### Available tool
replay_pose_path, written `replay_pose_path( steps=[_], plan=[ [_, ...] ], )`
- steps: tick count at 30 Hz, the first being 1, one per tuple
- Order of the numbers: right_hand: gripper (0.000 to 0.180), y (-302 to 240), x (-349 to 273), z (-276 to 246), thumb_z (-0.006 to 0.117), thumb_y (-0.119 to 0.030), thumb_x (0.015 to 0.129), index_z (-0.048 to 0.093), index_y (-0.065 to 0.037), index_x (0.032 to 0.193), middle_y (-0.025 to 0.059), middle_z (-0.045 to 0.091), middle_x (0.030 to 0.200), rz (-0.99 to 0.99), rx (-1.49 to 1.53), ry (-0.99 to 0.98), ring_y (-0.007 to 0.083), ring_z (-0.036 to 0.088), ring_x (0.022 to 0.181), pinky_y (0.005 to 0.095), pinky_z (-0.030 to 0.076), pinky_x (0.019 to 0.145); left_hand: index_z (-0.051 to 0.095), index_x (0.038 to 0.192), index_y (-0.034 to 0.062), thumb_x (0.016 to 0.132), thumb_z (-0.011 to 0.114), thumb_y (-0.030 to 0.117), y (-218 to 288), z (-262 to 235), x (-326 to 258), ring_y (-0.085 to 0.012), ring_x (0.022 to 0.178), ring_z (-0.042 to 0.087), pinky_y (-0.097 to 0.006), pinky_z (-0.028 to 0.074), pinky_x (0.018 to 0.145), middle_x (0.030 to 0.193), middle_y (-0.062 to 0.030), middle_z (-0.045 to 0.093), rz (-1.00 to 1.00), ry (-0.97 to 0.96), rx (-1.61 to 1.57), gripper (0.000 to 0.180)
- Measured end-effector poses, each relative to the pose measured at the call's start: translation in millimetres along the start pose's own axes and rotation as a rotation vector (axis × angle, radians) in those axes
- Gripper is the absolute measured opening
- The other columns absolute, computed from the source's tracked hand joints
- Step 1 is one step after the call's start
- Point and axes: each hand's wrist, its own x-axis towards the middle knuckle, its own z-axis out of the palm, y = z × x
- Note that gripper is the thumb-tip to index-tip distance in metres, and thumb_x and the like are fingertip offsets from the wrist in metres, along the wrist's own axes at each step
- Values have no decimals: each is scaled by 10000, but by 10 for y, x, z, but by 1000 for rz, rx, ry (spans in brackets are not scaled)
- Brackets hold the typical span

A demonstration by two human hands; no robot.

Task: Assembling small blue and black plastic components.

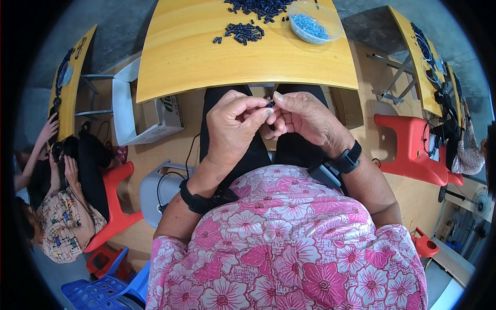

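Pink-and-white floral fabric (299, 227) is draping below the fingers (249, 103). The left hand (231, 123) is pinching a small dark piece (270, 104), the right hand (310, 116) curling alongside, grip unclear. Beyond the fingers, dark-blue cylinders (245, 33) and light-blue bits (309, 26) in a clear plastic bowl (336, 32) are seemingly waiting; nothing is looking finished.

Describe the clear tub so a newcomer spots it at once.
Find the yellow table directly ahead of the seated person. At its right edge, near the top of the view, sits a round, see-through tub. Unlike the loose dark pieces heaped to its left, it is a container, holding light blue bits.
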Motion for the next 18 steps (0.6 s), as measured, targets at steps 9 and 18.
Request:
replay_pose_path(
  steps=[9,18],
  plan=[
    [301,54,5,-43,582,-312,935,617,-21,869,25,603,740,-71,-56,-37,85,559,611,236,497,606,700,846,39,701,745,-24,-51,52,2,-100,618,564,-231,457,550,726,-38,586,71,67,-27,164],
    [383,67,-72,21,609,-347,912,615,6,1060,4,612,888,-291,-485,20,36,527,763,192,443,671,521,1228,-79,826,706,48,-144,111,-80,-105,764,623,-214,531,661,919,-77,603,-170,-182,-631,460]
  ],
)
